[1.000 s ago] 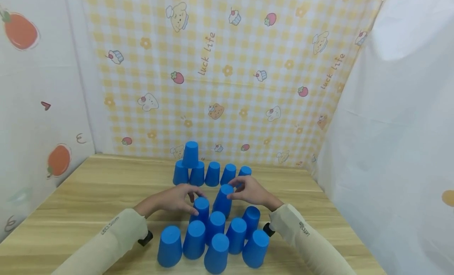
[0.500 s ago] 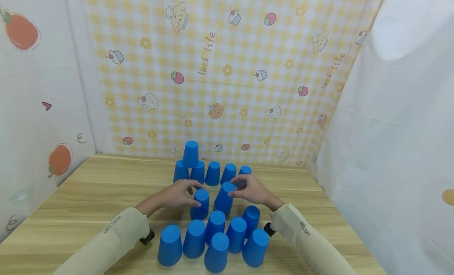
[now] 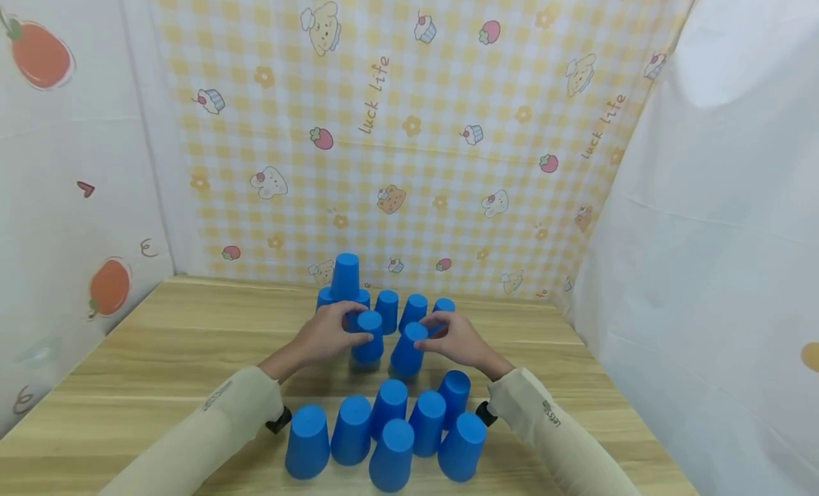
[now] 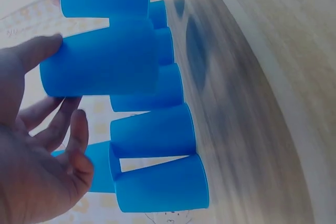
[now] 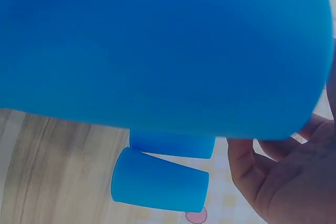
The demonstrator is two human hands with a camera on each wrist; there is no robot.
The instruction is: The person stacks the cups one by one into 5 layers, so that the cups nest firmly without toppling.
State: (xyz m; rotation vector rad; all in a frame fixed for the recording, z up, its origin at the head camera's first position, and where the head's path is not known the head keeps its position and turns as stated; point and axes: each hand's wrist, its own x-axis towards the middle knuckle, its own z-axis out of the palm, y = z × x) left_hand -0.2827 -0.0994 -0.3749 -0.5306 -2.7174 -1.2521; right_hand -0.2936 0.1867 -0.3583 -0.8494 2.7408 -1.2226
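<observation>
Two upside-down, tapered blue plastic-looking cups hang above the middle of the pale wooden worktop (image 3: 192, 325).
The left hand (image 3: 325, 334) pinches the left cup (image 3: 367, 345); the right hand (image 3: 457, 343) pinches the tilted right cup (image 3: 406, 355). Near the worktop's far edge, a single cup (image 3: 345, 277) tops a five-cup row (image 3: 387, 313), so the second tier looks barely begun; seven cups (image 3: 387, 412) on the near side appear unused.

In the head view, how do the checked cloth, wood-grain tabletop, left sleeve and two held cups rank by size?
Largest to smallest:
Checked cloth
Wood-grain tabletop
Left sleeve
Left-hand blue cup and right-hand blue cup: too alike to rank
</observation>
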